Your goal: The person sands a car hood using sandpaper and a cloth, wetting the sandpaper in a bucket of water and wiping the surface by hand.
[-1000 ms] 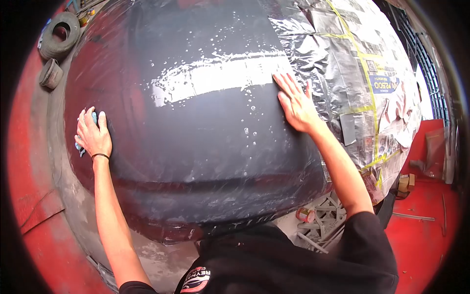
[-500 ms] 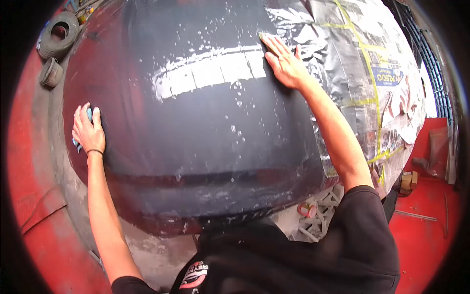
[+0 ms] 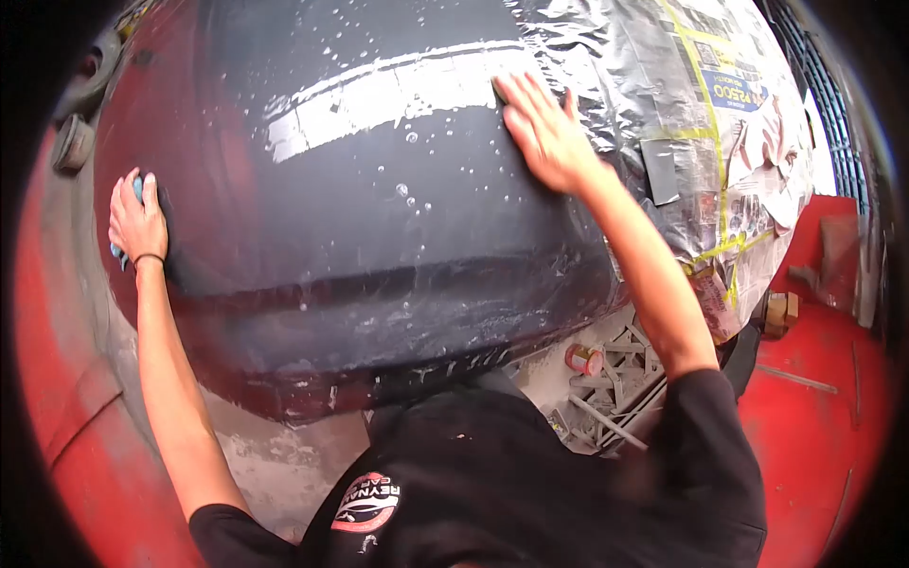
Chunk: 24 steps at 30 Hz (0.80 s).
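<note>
My left hand (image 3: 137,218) is closed around a blue cloth (image 3: 138,188), resting at the left edge of a wet, dark car panel (image 3: 379,227). Only bits of the cloth show between the fingers and below the palm. On the panel's right side, my right hand (image 3: 547,137) lies flat with fingers stretched, near a bright reflection. A small dark edge shows at its fingertips; whatever lies beneath the palm is hidden. Water drops and whitish streaks dot the panel.
Newspaper and plastic masking (image 3: 705,170) with yellow tape covers the right side; a dark grey rectangular sheet (image 3: 661,171) lies on it. Below are a red-and-white can (image 3: 584,360) and grey scrap pieces (image 3: 615,398). A tyre (image 3: 92,78) and a bucket (image 3: 73,145) stand left.
The view has shifted, so the panel sits higher in the picture. My right hand has moved down the panel towards my body, still flat. My left hand keeps hold of the cloth.
</note>
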### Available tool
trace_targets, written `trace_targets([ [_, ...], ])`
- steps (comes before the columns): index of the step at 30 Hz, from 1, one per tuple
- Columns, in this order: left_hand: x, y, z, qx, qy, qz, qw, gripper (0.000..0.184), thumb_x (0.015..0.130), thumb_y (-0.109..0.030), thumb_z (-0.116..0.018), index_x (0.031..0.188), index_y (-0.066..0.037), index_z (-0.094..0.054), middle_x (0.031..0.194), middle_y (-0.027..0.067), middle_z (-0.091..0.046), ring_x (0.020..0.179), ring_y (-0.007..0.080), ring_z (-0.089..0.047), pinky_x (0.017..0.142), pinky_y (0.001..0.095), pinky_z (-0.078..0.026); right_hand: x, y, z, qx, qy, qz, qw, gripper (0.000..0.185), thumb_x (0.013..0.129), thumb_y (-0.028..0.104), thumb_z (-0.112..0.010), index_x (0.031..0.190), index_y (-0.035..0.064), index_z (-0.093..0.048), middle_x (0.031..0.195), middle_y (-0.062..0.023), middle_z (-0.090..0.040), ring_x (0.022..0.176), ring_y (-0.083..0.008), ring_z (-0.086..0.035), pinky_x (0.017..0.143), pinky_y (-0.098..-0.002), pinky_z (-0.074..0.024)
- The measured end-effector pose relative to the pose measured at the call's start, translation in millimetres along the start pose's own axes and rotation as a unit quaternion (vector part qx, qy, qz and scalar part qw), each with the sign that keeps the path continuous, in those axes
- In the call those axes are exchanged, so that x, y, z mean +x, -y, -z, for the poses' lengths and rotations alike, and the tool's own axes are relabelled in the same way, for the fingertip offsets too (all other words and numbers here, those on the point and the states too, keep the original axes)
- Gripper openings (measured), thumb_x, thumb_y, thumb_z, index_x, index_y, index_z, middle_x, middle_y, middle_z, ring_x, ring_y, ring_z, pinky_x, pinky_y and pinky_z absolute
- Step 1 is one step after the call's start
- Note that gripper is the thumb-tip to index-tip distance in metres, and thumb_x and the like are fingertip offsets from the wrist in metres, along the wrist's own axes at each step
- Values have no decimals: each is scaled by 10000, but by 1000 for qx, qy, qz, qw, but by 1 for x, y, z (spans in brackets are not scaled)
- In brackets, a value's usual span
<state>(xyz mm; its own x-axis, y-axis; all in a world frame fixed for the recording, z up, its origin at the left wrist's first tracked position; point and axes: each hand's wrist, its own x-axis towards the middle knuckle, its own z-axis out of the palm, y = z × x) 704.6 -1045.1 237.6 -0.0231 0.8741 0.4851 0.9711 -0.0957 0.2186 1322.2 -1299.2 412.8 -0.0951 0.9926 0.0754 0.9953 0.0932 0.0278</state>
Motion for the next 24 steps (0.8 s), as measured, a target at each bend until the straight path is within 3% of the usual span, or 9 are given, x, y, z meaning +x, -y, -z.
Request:
trace_targets([
  [2,2,-6,6,22,1,-2,1000,556,1098,-646,-510,1540,-328,-627,1655,55,-544,1548,291,-470,1264,535,-333,29,-8,-16,-29,-20,-5,999,590,1180,380,-383,1738,191,-334,1804,-64,-334,1678,-304,-267,1285,-772,-121],
  [5,3,-8,5,34,-9,-6,999,555,1088,-656,-520,1504,-316,-659,1631,65,-572,1525,304,-506,1243,541,-372,-37,20,8,-52,24,-9,998,575,1180,301,-392,1742,194,-330,1806,-52,-325,1687,-283,-252,1301,-722,-101],
  [6,5,3,-5,-19,-5,-8,1000,581,1069,-699,-513,1521,-352,-624,1657,38,-533,1553,297,-467,1255,611,-303,-73,29,19,-17,33,-10,999,595,1166,270,-405,1748,178,-326,1809,-58,-324,1692,-274,-244,1315,-685,-47],
  [8,3,-6,-4,12,0,27,1000,582,1049,-711,-537,1517,-375,-625,1675,25,-512,1566,312,-445,1251,658,-276,-147,36,30,10,90,-55,994,631,1137,245,-434,1752,144,-334,1822,-70,-302,1710,-260,-195,1322,-619,123],
  [9,4,-8,-6,3,-7,32,999,595,1043,-717,-539,1521,-372,-620,1682,22,-502,1575,320,-432,1245,687,-261,-178,30,27,10,96,-38,995,648,1130,265,-452,1755,149,-329,1826,-69,-295,1716,-263,-172,1321,-621,141],
  [12,5,-16,-2,6,6,48,999,605,1055,-699,-525,1555,-363,-578,1713,35,-459,1602,333,-388,1262,723,-219,-163,76,21,-14,115,-47,992,664,1122,322,-454,1752,157,-327,1820,-50,-318,1712,-260,-189,1322,-648,126],
  [14,9,-5,-5,-8,23,38,999,605,1057,-696,-523,1559,-362,-573,1725,39,-442,1611,334,-373,1269,730,-203,-102,161,24,-6,133,47,990,642,1127,354,-441,1735,166,-357,1807,-22,-347,1701,-254,-223,1330,-658,90],
  [17,-2,-7,-1,-4,26,43,999,604,1060,-694,-519,1561,-361,-572,1730,43,-435,1618,336,-360,1270,726,-198,-59,234,-12,30,48,158,986,613,1134,382,-443,1722,219,-389,1774,0,-404,1668,-237,-304,1335,-687,0],
  [24,1,-16,2,4,22,56,998,583,1067,-677,-530,1545,-348,-589,1703,45,-467,1599,335,-387,1251,714,-224,-180,83,46,-30,203,94,974,618,1117,292,-456,1723,183,-410,1799,-14,-361,1703,-265,-222,1330,-652,130],
])
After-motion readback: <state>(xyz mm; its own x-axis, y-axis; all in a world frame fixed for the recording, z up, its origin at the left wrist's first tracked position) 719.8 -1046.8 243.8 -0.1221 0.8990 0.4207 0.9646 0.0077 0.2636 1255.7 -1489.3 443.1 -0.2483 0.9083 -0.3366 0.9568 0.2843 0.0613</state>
